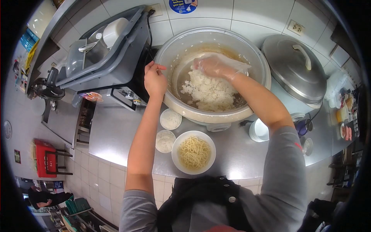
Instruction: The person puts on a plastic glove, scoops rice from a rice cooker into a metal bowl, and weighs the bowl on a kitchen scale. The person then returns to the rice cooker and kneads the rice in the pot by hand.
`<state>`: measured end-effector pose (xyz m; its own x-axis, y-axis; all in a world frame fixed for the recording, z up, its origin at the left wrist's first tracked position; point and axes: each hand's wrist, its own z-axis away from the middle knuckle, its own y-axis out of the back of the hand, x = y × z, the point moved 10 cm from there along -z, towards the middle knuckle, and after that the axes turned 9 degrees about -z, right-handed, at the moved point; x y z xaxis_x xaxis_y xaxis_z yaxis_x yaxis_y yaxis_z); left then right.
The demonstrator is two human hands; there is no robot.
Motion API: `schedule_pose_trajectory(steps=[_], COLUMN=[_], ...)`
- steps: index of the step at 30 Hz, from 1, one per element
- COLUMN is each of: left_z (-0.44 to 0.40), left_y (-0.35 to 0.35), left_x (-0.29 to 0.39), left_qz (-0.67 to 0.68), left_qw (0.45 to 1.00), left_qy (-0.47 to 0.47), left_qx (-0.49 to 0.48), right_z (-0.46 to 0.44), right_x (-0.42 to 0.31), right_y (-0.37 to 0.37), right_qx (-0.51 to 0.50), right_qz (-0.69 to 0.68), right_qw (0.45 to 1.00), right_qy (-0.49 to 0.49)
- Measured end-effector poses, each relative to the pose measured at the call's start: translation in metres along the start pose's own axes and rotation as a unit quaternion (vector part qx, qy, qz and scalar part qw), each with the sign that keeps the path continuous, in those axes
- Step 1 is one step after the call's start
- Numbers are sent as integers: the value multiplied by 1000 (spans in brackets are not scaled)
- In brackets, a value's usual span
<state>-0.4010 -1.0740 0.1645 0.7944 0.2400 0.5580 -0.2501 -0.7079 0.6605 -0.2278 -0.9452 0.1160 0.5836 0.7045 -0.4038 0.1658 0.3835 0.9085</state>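
Note:
My right hand, in a clear plastic glove, is inside the large rice cooker pot, at the far side of a mound of cooked white rice. Its fingers are curled, with white grains at the fingertips; the palm is hidden. The glove's loose cuff spreads out to the right. My bare left hand is beside the pot's left rim, with its fingers apart and nothing visible in them. Two small bowls of rice, one nearer the pot and one closer to me, stand beside a larger bowl of noodles.
A second cooker with a metal lid stands to the right. Stacked white bowls sit in front of it on the steel counter. At left, a grey tub of kitchenware rests on an oven-like appliance. Another person is at lower left.

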Motion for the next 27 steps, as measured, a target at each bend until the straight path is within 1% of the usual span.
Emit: schedule_pose_trajectory(steps=[1,2,3,4,5,6,8,9,11,12,14,15,17,18,20,21,22,23,24,25,26,27], left_z=[0,0,0,0,0,0,0,0,0,0,1,0,-1,-1,0,0,-1,-1,-1,-1,-1,0], left_y=[1,2,1,0,-1,-1,-1,0,2,1,0,0,1,1,1,-1,-1,-1,-2,0,2,1], left_x=[1,3,1,0,0,0,-2,-2,2,0,-2,-1,-1,-1,2,0,-2,-3,-3,-1,1,0], left_qz=[5,7,9,11,11,5,-5,0,5,8,12,8,4,1,1,4,6,6,-5,-14,-13,-4], left_qw=[1000,1000,1000,1000,1000,1000,1000,1000,1000,1000,1000,1000,1000,1000,1000,1000,1000,1000,1000,1000,1000,1000], left_qy=[-10,-11,4,19,19,13,8,3,-3,6,17,9,1,-3,-9,5,18,18,1,-16,-16,2], left_qx=[10,9,-3,-14,-14,-10,-5,0,5,-2,-9,-3,4,7,9,-2,-12,-10,2,14,16,3], right_z=[-7,-9,-10,-8,-11,-15,-31,-37,-40,-42,-19,-20,-26,-32,-41,-44,-50,-53,-51,-36,-11,3], right_x=[10,11,-7,-27,-24,-26,0,7,22,31,2,10,21,27,49,55,65,77,82,65,27,7], right_y=[-6,-13,-24,-37,-54,-59,-92,-100,-90,-84,-46,-44,1,7,19,21,23,24,31,42,50,50], right_qx=[44,44,28,11,-4,-5,-82,-82,-26,-25,-67,-68,120,120,95,96,155,211,262,263,218,169], right_qz=[-122,-121,-52,17,74,74,142,142,-20,-19,-8,-6,-24,-24,-32,-31,-135,-238,-336,-336,-190,-39], right_qw=[992,992,995,988,991,991,986,986,999,999,997,997,990,990,995,995,977,942,891,891,949,981], right_qy=[-3,-6,74,154,112,114,29,30,-26,-26,25,25,72,72,12,12,59,107,154,156,123,86])
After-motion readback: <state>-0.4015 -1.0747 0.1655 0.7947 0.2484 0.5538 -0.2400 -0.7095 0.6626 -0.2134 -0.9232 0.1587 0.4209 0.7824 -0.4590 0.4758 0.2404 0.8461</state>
